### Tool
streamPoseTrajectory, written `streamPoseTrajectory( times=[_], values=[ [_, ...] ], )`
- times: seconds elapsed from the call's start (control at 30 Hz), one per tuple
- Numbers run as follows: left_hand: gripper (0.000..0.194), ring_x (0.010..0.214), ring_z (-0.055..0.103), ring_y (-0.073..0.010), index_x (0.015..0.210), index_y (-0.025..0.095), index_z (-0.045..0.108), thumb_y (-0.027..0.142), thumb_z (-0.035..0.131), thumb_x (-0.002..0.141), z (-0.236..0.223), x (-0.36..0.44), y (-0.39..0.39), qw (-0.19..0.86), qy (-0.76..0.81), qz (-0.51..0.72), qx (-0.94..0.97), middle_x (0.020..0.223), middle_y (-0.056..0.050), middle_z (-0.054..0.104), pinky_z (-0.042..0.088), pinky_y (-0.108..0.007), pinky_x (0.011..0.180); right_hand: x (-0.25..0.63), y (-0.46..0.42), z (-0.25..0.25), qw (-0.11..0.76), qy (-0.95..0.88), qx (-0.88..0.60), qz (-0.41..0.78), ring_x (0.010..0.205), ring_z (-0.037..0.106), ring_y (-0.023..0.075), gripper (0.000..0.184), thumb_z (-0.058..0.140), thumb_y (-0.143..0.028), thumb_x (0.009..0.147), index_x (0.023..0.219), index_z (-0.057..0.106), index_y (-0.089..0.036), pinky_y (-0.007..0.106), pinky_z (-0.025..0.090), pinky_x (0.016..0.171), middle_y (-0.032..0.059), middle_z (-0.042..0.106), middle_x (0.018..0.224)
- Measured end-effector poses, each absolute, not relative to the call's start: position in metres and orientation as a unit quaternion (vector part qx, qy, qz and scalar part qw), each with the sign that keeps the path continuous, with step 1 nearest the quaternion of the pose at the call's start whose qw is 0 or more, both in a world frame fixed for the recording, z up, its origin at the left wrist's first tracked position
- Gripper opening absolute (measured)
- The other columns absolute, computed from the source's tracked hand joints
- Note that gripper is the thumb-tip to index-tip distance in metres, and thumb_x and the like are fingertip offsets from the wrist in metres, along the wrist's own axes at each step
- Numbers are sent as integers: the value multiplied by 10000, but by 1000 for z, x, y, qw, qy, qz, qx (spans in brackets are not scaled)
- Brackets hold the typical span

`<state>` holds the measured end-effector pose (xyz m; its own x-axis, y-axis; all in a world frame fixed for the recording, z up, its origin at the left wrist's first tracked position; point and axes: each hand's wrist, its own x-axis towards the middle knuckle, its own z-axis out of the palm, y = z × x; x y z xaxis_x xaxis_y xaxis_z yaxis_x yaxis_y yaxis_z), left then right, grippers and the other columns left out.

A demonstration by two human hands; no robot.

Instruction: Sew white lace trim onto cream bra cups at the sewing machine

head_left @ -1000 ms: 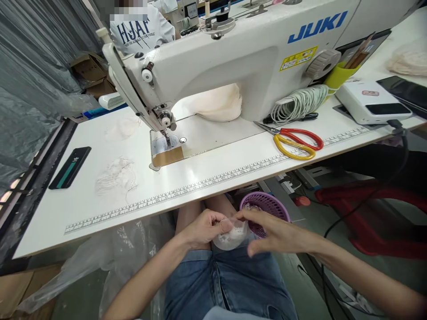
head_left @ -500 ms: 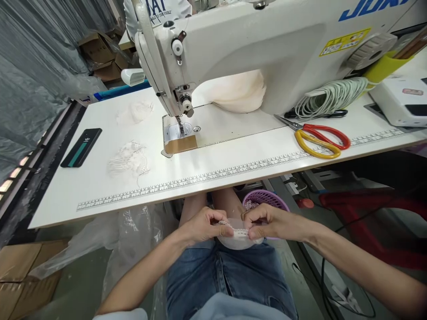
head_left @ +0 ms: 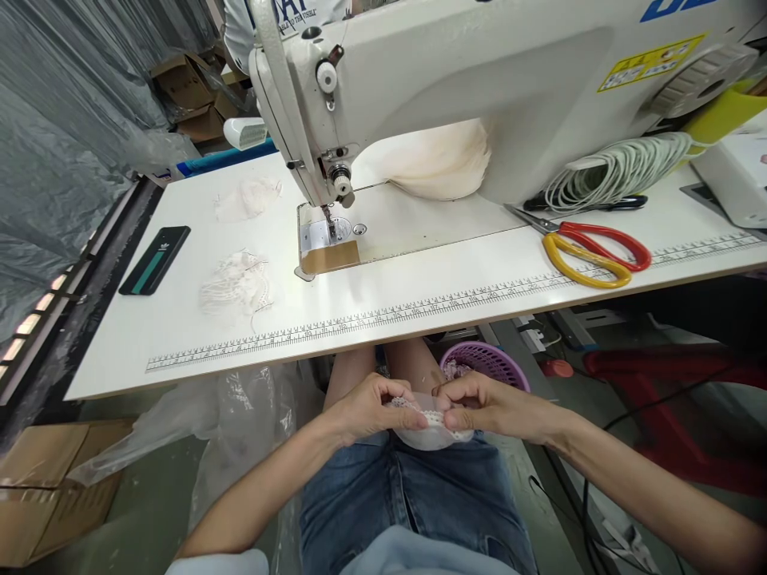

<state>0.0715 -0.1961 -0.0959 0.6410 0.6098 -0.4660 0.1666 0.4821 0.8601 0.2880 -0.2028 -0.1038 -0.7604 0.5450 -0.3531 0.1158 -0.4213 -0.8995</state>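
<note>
Over my lap, below the table's front edge, both hands pinch a small piece of sheer white fabric with lace trim (head_left: 428,435). My left hand (head_left: 383,407) grips the lace edge between thumb and fingers. A short way to the right, my right hand (head_left: 479,403) pinches the same edge, thumb on top. The sheer part hangs in a rounded shape beneath the thumbs. My fingertips hide some of the lace.
A sewing machine (head_left: 419,88) stands on the white table (head_left: 407,275). Red-and-yellow scissors (head_left: 590,251), coiled cord (head_left: 617,172), lace pieces (head_left: 236,283), another sheer bundle (head_left: 248,200) and a black-and-green case (head_left: 156,259) lie there. A purple basket (head_left: 509,371) sits below.
My left thumb has shifted slightly right along the lace, closer to my right thumb. The camera view has moved a little; both hands keep hold of the fabric.
</note>
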Motion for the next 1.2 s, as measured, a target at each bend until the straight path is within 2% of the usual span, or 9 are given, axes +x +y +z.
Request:
streamPoseTrajectory(
  times=[0.13, 0.23, 0.37, 0.73, 0.87, 0.97, 1.03, 1.1, 1.2],
  values=[
    [427, 625, 387, -98, 604, 115, 633, 531, 724, 626, -98, 68, -196, 772, 395, 146, 476, 650, 10, 452, 275, -230, 568, 286, -202, -106, 139, -519, -313, 783, 619, 393, 98, 337, 650, -455, 769, 746, 627, -120, 231, 269, 562, -19, 477, 671],
    [495, 622, 388, -98, 637, 112, 647, 605, 687, 617, -96, 67, -197, 781, 401, 138, 459, 655, 5, 466, 280, -230, 571, 283, -202, -107, 141, -511, -300, 793, 600, 376, 91, 344, 645, -455, 774, 722, 619, -116, 228, 256, 549, -29, 458, 633],
    [416, 647, 447, -108, 688, 122, 693, 468, 819, 493, -91, 71, -198, 787, 430, 107, 429, 668, 3, 533, 322, -231, 608, 282, -202, -108, 142, -504, -296, 799, 576, 337, 81, 352, 639, -463, 778, 713, 606, -118, 227, 221, 529, -45, 416, 612],
    [225, 622, 446, -89, 618, 132, 701, 321, 813, 570, -78, 72, -195, 813, 399, 142, 400, 635, 11, 503, 342, -213, 582, 297, -203, -98, 116, -581, -271, 758, 677, 510, 125, 264, 665, -395, 773, 812, 687, -134, 234, 391, 629, 7, 586, 718],
    [175, 681, 506, -97, 632, 139, 709, 280, 804, 593, -62, 76, -196, 819, 361, 160, 415, 741, -16, 594, 376, -212, 621, 314, -200, -86, 127, -636, -226, 727, 698, 545, 132, 227, 642, -366, 806, 830, 694, -146, 244, 413, 652, 15, 598, 736],
    [215, 690, 566, -132, 658, 124, 717, 295, 815, 573, -55, 81, -197, 838, 351, 145, 391, 743, -54, 652, 429, -245, 647, 320, -199, -81, 152, -668, -173, 708, 660, 571, 142, 321, 567, -445, 848, 782, 688, -155, 256, 425, 634, 26, 613, 698],
    [255, 642, 579, -135, 661, 115, 714, 303, 832, 537, -53, 84, -197, 846, 360, 141, 367, 670, -52, 655, 450, -256, 635, 316, -201, -84, 226, -689, -240, 645, 620, 559, 136, 337, 500, -454, 887, 833, 669, -167, 248, 422, 594, 24, 603, 683],
    [268, 583, 570, -117, 641, 114, 702, 301, 842, 511, -52, 88, -195, 846, 378, 145, 348, 621, -35, 649, 451, -243, 606, 307, -204, -88, 317, -726, -333, 511, 652, 542, 135, 234, 499, -367, 903, 1010, 618, -197, 243, 415, 587, 24, 583, 754],
    [281, 540, 561, -105, 631, 111, 687, 297, 845, 492, -50, 88, -189, 839, 408, 154, 325, 593, -21, 643, 442, -229, 569, 293, -209, -96, 382, -799, -299, 354, 750, 527, 151, 319, 504, -210, 877, 1191, 483, -259, 258, 415, 619, 35, 532, 897]
  ],
)
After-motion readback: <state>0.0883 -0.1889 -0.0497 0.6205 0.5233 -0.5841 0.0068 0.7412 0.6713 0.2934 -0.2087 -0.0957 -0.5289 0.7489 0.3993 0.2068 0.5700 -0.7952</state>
